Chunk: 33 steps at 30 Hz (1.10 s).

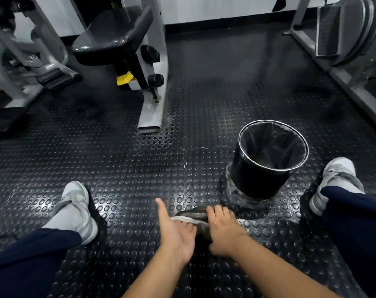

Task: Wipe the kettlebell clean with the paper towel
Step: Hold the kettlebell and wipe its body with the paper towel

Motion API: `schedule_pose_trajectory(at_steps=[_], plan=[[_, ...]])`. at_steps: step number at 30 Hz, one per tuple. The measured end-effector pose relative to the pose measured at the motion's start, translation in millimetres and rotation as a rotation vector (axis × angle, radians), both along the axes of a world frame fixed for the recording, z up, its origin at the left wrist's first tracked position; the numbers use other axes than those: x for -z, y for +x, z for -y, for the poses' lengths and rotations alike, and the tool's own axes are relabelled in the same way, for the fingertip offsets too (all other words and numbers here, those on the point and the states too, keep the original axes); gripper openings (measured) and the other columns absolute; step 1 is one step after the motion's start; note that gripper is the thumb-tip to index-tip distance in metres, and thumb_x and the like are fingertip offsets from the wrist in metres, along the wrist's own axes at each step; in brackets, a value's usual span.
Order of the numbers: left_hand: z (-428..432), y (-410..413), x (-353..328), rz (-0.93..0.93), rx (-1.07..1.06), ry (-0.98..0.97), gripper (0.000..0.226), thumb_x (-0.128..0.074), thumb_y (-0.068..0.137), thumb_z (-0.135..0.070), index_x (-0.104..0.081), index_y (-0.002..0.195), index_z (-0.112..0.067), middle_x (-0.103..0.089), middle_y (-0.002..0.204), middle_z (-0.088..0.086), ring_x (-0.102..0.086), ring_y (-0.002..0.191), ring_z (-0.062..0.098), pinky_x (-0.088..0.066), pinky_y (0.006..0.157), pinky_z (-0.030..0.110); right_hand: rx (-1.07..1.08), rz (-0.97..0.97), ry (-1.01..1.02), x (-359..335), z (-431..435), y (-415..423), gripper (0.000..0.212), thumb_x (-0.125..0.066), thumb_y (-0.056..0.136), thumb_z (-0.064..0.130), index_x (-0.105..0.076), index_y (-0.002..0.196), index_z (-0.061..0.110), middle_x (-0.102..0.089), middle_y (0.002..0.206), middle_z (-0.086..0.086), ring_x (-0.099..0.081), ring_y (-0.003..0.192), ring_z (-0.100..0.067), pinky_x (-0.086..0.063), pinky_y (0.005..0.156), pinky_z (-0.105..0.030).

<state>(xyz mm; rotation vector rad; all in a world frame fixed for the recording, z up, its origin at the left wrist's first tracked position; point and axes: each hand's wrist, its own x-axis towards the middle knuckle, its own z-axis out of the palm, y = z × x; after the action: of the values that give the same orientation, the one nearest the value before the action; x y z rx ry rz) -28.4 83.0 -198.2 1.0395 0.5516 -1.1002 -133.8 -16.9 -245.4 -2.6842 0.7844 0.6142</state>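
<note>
Seated person, legs spread, both hands low at the near edge of the black studded rubber floor mat (126,168), about mid-width. A dark grey, worn metal kettlebell (195,211) sits on the mat between the hands, mostly hidden by them. A white paper towel (188,219) shows as a thin strip on the kettlebell's left side.

Left hand (175,233): palm turned inward, thumb stuck out wide, fingers only slightly bent and pressed on the paper towel against the kettlebell, not clenched.

Right hand (223,232): fingers curled over the kettlebell's top, thumb low on the near side, gripping it.

A black round waste bin with a metal rim and dark liner (254,179) stands upright just beyond the kettlebell, toward the mat's right side, on a crumpled clear plastic sheet (233,191).

Grey sneakers: left shoe (77,207) and right shoe (335,179) flat on the mat, navy trouser legs (354,216) above them.

A grey-framed gym machine with a black padded seat (111,37) is at the far left. Stacked grey weight plates (354,29) are at the far right corner.
</note>
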Motion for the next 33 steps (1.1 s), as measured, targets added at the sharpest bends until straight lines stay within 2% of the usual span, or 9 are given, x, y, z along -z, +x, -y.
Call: schedule_pose_trajectory(at_steps=[3, 6, 10, 12, 14, 18, 22, 25, 33], plan=[[-2, 10, 5, 0.012, -0.023, 0.016, 0.139, -0.05, 0.072, -0.097, -0.007, 0.166, -0.004, -0.014, 0.169, 0.028, -0.015, 0.158, 0.042, -0.015, 0.13, 0.054, 0.001, 0.01, -0.002, 1, -2, 0, 0.117, -0.078, 0.082, 0.043, 0.0, 0.162, 0.01, -0.026, 0.149, -0.014, -0.029, 0.139, -0.033, -0.021, 0.126, -0.049], [0, -4, 0, 0.039, 0.058, -0.04, 0.129, -0.051, 0.074, -0.095, -0.022, 0.165, -0.008, -0.038, 0.16, 0.03, -0.038, 0.15, 0.041, -0.025, 0.127, 0.052, 0.013, 0.015, 0.005, 1, -3, 1, 0.115, -0.078, 0.08, 0.042, -0.003, 0.162, 0.01, -0.028, 0.146, -0.013, -0.031, 0.137, -0.033, -0.023, 0.125, -0.048], [-2, -21, 5, -0.037, 0.146, -0.123, 0.135, -0.051, 0.076, -0.093, -0.011, 0.163, 0.002, -0.023, 0.166, 0.029, -0.029, 0.155, 0.039, -0.024, 0.128, 0.049, 0.016, 0.023, 0.007, 4, 0, -2, 0.109, -0.072, 0.08, 0.037, -0.005, 0.162, 0.008, -0.029, 0.144, -0.013, -0.032, 0.134, -0.033, -0.025, 0.123, -0.049], [-9, -13, 15, -0.019, 0.115, -0.1, 0.128, -0.051, 0.078, -0.091, -0.03, 0.158, 0.007, -0.049, 0.151, 0.033, -0.05, 0.141, 0.042, -0.034, 0.124, 0.05, 0.017, 0.029, 0.025, 5, -1, -2, 0.108, -0.072, 0.081, 0.037, -0.006, 0.162, 0.01, -0.029, 0.144, -0.011, -0.032, 0.134, -0.033, -0.025, 0.123, -0.048], [-16, -3, 26, -0.016, 0.019, -0.05, 0.124, -0.052, 0.078, -0.09, -0.039, 0.152, 0.009, -0.061, 0.138, 0.031, -0.059, 0.13, 0.043, -0.039, 0.121, 0.051, 0.01, 0.027, 0.034, 4, -3, -1, 0.109, -0.073, 0.08, 0.038, -0.006, 0.161, 0.011, -0.029, 0.144, -0.01, -0.032, 0.134, -0.032, -0.026, 0.123, -0.048], [-9, -1, 40, -0.089, -0.135, -0.065, 0.125, -0.05, 0.077, -0.093, -0.039, 0.154, 0.004, -0.055, 0.144, 0.03, -0.054, 0.135, 0.043, -0.033, 0.124, 0.052, 0.008, 0.041, 0.036, 6, -1, -2, 0.105, -0.075, 0.077, 0.036, -0.012, 0.157, 0.01, -0.031, 0.141, -0.01, -0.035, 0.13, -0.03, -0.031, 0.12, -0.045], [13, -9, 49, -0.131, -0.207, -0.173, 0.126, -0.049, 0.072, -0.098, -0.041, 0.155, -0.003, -0.057, 0.146, 0.024, -0.058, 0.132, 0.039, -0.038, 0.121, 0.053, 0.02, 0.01, 0.018, 9, -1, 2, 0.11, -0.076, 0.074, 0.04, -0.01, 0.157, 0.008, -0.031, 0.14, -0.011, -0.035, 0.129, -0.031, -0.033, 0.118, -0.046], [20, -10, 54, -0.14, -0.217, -0.155, 0.128, -0.048, 0.071, -0.099, -0.036, 0.16, -0.007, -0.053, 0.151, 0.022, -0.056, 0.135, 0.038, -0.037, 0.121, 0.052, 0.039, 0.008, 0.01, 13, -4, 4, 0.106, -0.072, 0.073, 0.039, -0.013, 0.156, 0.007, -0.032, 0.138, -0.011, -0.037, 0.126, -0.031, -0.035, 0.115, -0.047], [4, -17, 52, -0.096, -0.283, -0.124, 0.131, -0.063, 0.062, -0.097, -0.047, 0.151, -0.002, -0.066, 0.135, 0.023, -0.066, 0.123, 0.039, -0.044, 0.116, 0.053, 0.05, 0.001, 0.003, 13, -5, 4, 0.111, -0.074, 0.073, 0.042, -0.009, 0.157, 0.01, -0.031, 0.14, -0.011, -0.036, 0.128, -0.031, -0.034, 0.117, -0.046]])
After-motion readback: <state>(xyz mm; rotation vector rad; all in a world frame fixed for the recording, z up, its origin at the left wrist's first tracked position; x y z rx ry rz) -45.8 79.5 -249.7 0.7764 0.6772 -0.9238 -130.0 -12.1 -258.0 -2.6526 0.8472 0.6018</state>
